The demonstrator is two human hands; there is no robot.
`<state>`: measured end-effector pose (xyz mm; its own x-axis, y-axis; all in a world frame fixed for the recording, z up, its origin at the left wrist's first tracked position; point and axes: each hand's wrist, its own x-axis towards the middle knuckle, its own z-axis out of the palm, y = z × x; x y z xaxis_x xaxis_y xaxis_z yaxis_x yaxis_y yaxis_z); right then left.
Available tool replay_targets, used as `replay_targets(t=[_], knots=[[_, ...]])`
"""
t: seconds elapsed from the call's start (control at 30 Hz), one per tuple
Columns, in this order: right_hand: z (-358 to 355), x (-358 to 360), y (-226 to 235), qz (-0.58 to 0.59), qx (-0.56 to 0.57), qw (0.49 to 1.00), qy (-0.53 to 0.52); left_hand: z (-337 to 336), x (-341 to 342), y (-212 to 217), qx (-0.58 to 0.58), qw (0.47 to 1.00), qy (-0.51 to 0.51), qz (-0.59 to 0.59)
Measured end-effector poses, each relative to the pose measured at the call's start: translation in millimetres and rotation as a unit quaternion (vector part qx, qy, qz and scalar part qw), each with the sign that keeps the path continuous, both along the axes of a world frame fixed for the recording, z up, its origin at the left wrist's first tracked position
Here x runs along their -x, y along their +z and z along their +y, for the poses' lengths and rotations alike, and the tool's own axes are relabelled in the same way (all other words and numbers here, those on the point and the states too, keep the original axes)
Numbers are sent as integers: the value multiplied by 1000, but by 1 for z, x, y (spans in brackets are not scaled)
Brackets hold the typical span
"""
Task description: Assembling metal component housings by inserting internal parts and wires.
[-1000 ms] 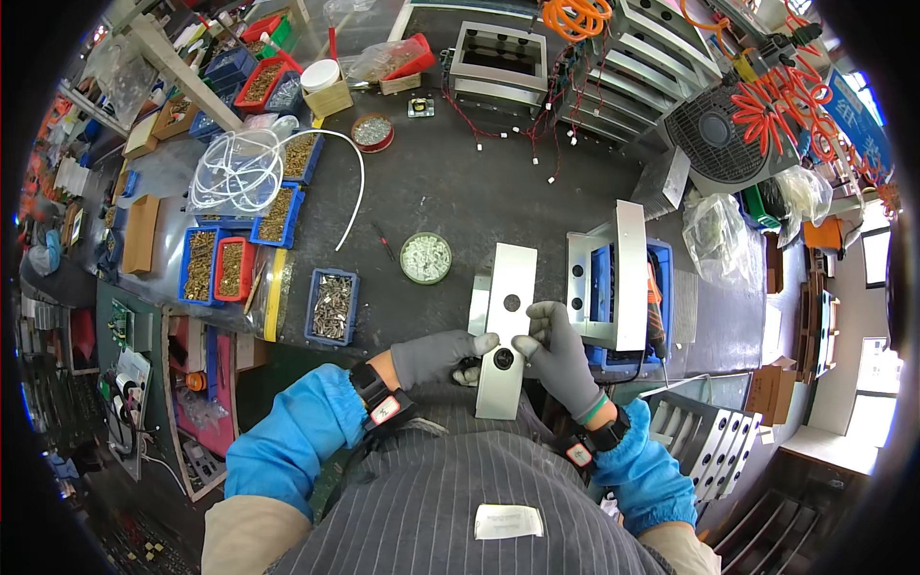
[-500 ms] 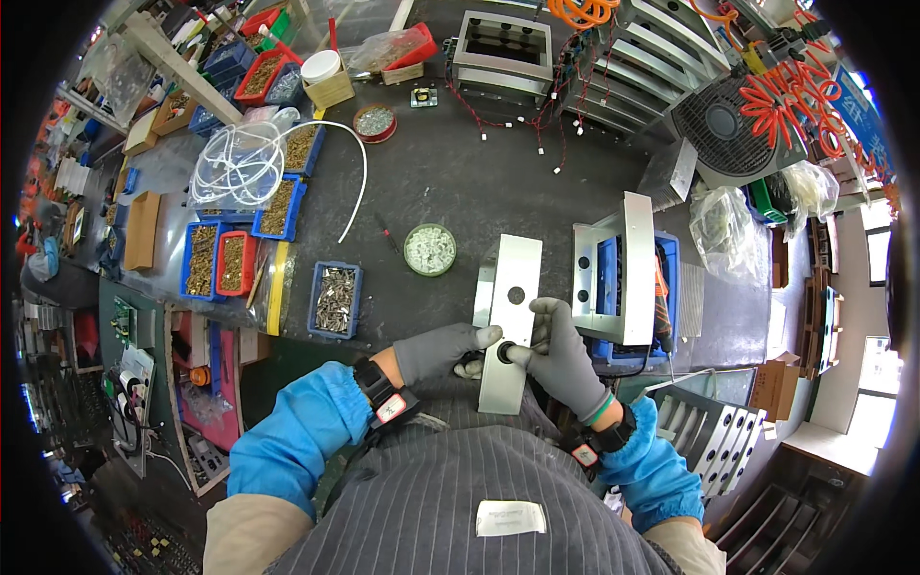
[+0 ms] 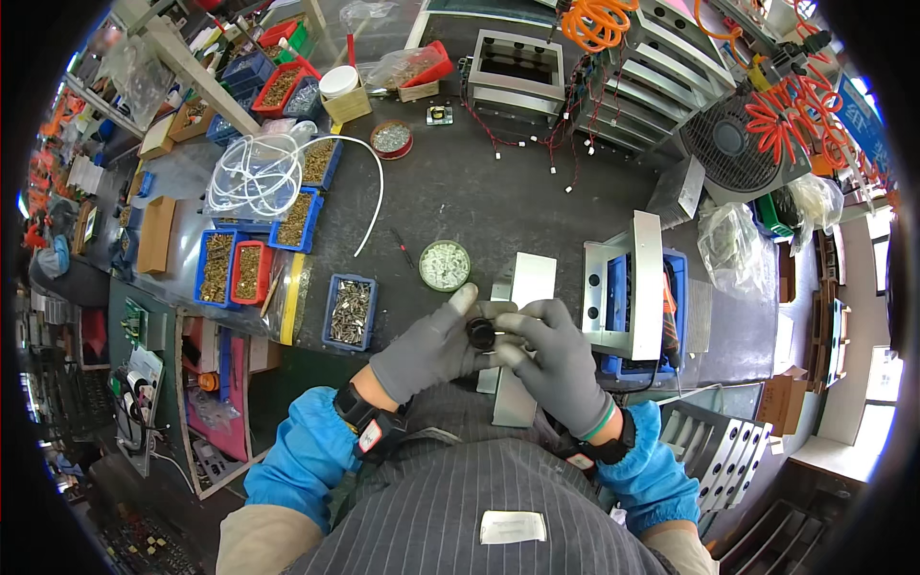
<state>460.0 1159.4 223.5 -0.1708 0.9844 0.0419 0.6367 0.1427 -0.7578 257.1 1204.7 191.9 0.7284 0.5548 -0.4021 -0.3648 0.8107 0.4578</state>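
Observation:
A small stack of round black grommets (image 3: 481,333) sits between my gloved hands. My left hand (image 3: 426,347) cups them at its fingers, its thumb raised. From the other side my right hand (image 3: 558,369) closes its fingertips on the right edge of the grommets. Behind and below both hands is a bent silver metal panel (image 3: 534,279); its middle is hidden by my hands, and its lower end (image 3: 515,401) shows near my apron. Whether either hand also bears on the panel is hidden.
Ahead is a round dish of whitish small parts (image 3: 446,265). A blue bin of metal pins (image 3: 350,312) stands to the left. To the right, a silver metal frame (image 3: 644,287) stands by a blue crate (image 3: 677,273) with an orange-and-black tool. White tubing (image 3: 254,177) lies over parts bins.
My hands have left their grip on the panel's sides and come together over its middle, now around the black grommets. The panel has shifted slightly lower, and the view has moved a little.

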Motion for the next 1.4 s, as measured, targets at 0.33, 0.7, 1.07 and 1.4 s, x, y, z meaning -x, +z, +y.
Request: replay_targets(t=[0.33,0.7,1.07,1.4], knots=[[10,-7,-16,-51,-76,992,82,-10,-14,-36,50,995,72,-54],[23,-24,-43,205,190,949,-148,4,-26,-63,-37,986,23,163],[34,-20,-25,-41,125,990,-58,7,-30,-74,-38,987,18,154],[46,-30,-36,-74,123,990,12,31,-14,-105,-26,994,37,95]])
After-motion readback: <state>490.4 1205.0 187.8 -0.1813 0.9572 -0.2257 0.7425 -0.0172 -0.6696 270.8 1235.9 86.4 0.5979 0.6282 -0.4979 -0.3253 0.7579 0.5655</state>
